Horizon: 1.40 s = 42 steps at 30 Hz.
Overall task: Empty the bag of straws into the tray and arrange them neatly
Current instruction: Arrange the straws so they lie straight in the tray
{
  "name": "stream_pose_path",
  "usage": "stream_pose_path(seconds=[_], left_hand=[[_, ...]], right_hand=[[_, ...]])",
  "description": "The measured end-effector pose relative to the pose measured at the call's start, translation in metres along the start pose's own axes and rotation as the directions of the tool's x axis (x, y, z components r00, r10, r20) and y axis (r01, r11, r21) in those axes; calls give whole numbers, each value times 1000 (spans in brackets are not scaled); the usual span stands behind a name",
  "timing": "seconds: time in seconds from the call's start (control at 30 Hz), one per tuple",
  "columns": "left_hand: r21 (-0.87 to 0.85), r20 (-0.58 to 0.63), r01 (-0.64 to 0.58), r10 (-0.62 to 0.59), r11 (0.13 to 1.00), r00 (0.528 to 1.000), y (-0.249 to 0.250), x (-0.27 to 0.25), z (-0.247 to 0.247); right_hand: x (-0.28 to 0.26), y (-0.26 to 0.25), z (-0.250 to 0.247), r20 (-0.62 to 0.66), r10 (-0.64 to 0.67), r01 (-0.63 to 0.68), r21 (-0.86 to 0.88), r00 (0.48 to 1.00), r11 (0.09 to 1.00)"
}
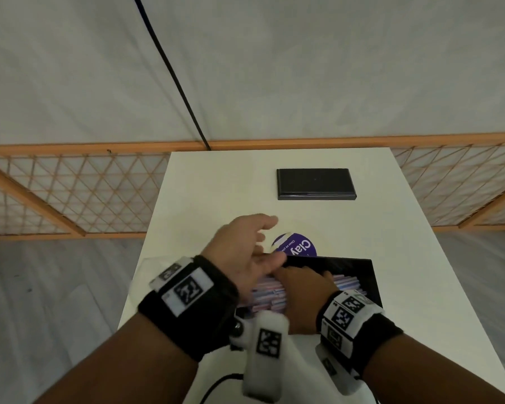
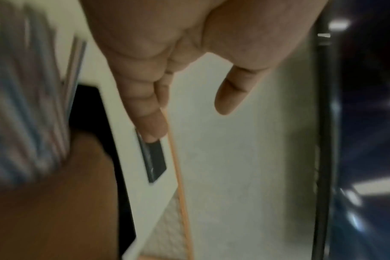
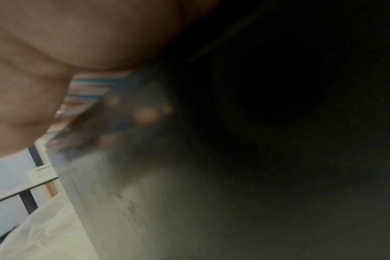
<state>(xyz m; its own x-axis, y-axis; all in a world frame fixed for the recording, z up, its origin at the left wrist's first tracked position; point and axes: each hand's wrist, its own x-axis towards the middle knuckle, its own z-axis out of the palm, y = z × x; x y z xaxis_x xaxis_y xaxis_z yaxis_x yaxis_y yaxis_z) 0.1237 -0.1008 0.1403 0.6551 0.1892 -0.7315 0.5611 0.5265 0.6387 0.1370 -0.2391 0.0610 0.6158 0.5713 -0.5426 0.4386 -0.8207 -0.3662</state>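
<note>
A black tray (image 1: pixel 372 279) sits near the table's front edge, filled with pink, blue and white straws (image 1: pixel 347 282) lying side by side. My right hand (image 1: pixel 303 287) rests palm down on the straws, fingers pointing left and partly hidden. My left hand (image 1: pixel 245 249) hovers blurred over the tray's far left corner, fingers spread and holding nothing. In the left wrist view the left hand (image 2: pixel 189 70) is open, with blurred straws (image 2: pixel 22 105) to its left. A thin clear plastic bag (image 1: pixel 146 268) lies left of the tray. The right wrist view is mostly dark.
A purple round label (image 1: pixel 298 246) reading "Clay" lies just beyond the tray. Farther back on the white table (image 1: pixel 216 185) is a flat black box (image 1: pixel 315 184). A wooden lattice fence (image 1: pixel 70 193) runs behind the table. A black cable (image 1: pixel 216 386) hangs near my wrists.
</note>
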Motion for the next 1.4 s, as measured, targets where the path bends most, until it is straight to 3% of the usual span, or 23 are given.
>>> stream_pose_path(seconds=[0.07,0.2,0.37,0.43,0.5,0.63,1.0,1.4], left_hand=[[-162,44,177,-172,971,984,-5,4,14],[-252,-1,300,-311,920,951,-15,23,20],[-258,-74,332,-361,907,930,-20,29,29],[-274,-67,315,-345,908,936,-25,29,35],[-322,-62,285,-321,903,945,-29,28,40],[-409,-86,243,-303,879,949,-30,28,42],[-515,-88,237,-326,824,941,-36,40,40],[-503,-81,224,-303,835,949,-41,41,38]], right_hand=[[-4,-1,-1,-33,-3,2,-31,999,1000],[-3,3,7,-105,1,-5,-42,994,999],[-14,10,5,-106,-43,41,-20,993,999],[-7,6,8,-291,-15,4,-38,957,999],[-3,6,7,-350,19,-18,8,937,1000],[3,18,13,-75,23,-27,-50,997,998],[14,28,24,-81,18,-18,-4,997,1000],[17,18,13,-5,93,-94,-6,996,996]])
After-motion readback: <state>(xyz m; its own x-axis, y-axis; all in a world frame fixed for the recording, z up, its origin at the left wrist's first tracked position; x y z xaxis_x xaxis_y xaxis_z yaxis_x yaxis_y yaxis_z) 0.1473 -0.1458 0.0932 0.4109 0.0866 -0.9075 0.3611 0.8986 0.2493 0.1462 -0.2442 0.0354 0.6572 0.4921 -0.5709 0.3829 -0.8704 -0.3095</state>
